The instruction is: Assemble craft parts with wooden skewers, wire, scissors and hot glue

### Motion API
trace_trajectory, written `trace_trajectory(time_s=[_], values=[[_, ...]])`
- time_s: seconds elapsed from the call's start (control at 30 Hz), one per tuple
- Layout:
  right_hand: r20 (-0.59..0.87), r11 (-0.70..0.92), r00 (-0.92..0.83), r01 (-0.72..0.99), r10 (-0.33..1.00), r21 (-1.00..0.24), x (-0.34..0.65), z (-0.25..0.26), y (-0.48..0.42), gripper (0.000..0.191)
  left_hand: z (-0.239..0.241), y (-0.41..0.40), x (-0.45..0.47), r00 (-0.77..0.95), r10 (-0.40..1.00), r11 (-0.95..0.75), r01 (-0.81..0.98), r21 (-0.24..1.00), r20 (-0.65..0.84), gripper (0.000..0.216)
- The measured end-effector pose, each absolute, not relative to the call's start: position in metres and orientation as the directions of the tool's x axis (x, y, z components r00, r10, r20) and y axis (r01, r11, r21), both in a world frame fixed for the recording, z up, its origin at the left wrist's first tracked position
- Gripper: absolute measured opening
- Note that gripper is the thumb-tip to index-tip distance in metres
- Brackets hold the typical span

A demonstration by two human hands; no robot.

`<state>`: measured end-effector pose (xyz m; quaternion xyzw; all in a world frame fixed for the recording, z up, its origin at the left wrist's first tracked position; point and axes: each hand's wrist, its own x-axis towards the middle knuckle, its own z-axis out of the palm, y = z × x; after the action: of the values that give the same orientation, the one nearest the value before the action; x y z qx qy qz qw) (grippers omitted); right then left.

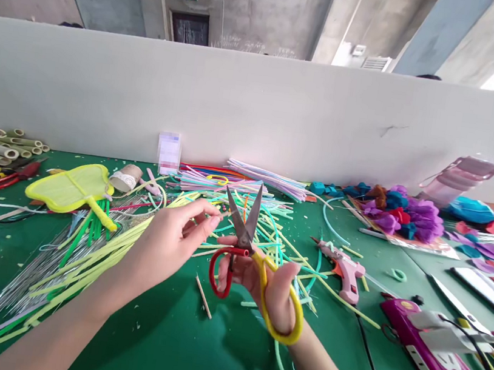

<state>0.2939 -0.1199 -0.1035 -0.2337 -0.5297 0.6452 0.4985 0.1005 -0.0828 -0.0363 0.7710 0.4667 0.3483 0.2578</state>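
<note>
Head camera faces forward, down over the table (150, 349).

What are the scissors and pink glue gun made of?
Scissors: the blades look like dull grey metal, thin and pointed; the red and yellow handles seem plastic-covered, judging by their smooth, solid colour. Glue gun: probably smooth moulded plastic, given its rounded, evenly pink body.

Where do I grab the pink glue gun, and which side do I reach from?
The pink glue gun is probably best taken by its handle, reaching from the near right side. It lies flat, with the handle pointing toward the wearer and the dark nozzle pointing left, away from that reach.
</note>
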Motion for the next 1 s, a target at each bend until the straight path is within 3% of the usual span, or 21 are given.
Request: trace_trajectory(time_s=[0.1, 0.23, 0.73, 1.0], values=[[0.357, 0.305, -0.318, -0.203, 0.878, -0.930, 0.290, -0.107, -0.124, 0.084, -0.030, -0.090, 0.102, 0.377, 0.876, -0.479, 0.602, 0.639, 0.301, 0.029], [0.401, 0.418, -0.324, -0.019, 0.857, -0.908, 0.288, -0.109, -0.126, 0.082, -0.028, -0.093, 0.103, 0.412, 0.822, -0.568, 0.638, 0.520, 0.392, 0.022], [0.294, 0.354, -0.257, 0.233, 0.921, -0.906, 0.284, -0.115, -0.127, 0.079, -0.041, -0.095, 0.110, 0.458, 0.786, -0.576, 0.786, 0.223, 0.416, 0.028], [0.285, 0.336, -0.264, 0.176, 0.922, -0.925, 0.282, -0.113, -0.128, 0.079, -0.043, -0.097, 0.110, 0.476, 0.763, -0.576, 0.808, 0.126, 0.438, 0.031]])
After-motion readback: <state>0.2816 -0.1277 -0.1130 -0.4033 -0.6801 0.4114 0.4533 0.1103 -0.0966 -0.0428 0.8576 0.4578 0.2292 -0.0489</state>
